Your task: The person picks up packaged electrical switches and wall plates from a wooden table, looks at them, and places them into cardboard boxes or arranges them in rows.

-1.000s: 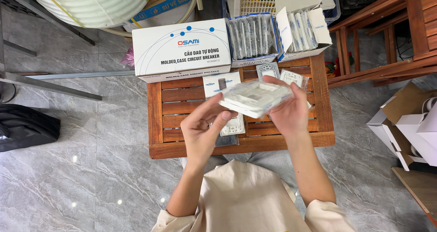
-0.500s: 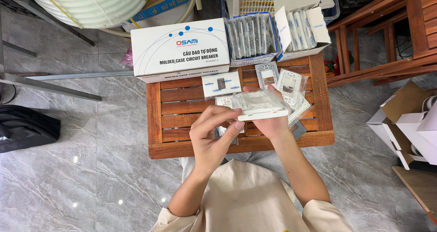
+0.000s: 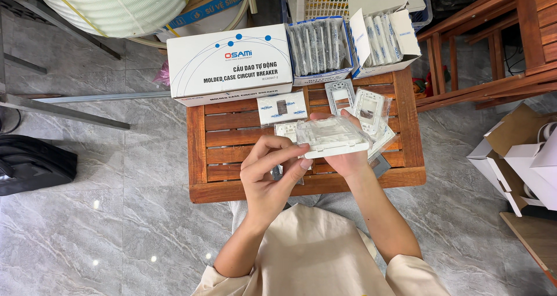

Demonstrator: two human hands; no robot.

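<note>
My right hand (image 3: 347, 156) holds a white rectangular plastic plate (image 3: 333, 138) wrapped in clear film, flat over the small wooden slatted table (image 3: 232, 133). My left hand (image 3: 270, 171) is beside it, its fingertips touching the plate's left front edge and the film. Under and behind the plate lie more wrapped white plates (image 3: 371, 107), a bare white frame (image 3: 339, 94) and a small white packet (image 3: 282, 107).
A big white carton (image 3: 229, 64) stands at the table's back left. Two open boxes of wrapped parts (image 3: 322, 43) (image 3: 386, 38) sit behind. Wooden furniture (image 3: 493, 40) and open cardboard boxes (image 3: 522, 156) are to the right, a black bag (image 3: 35, 162) on the left.
Both hands have lowered the wrapped plate toward me and levelled it. My left hand has slid from the plate's underside to its left front edge.
</note>
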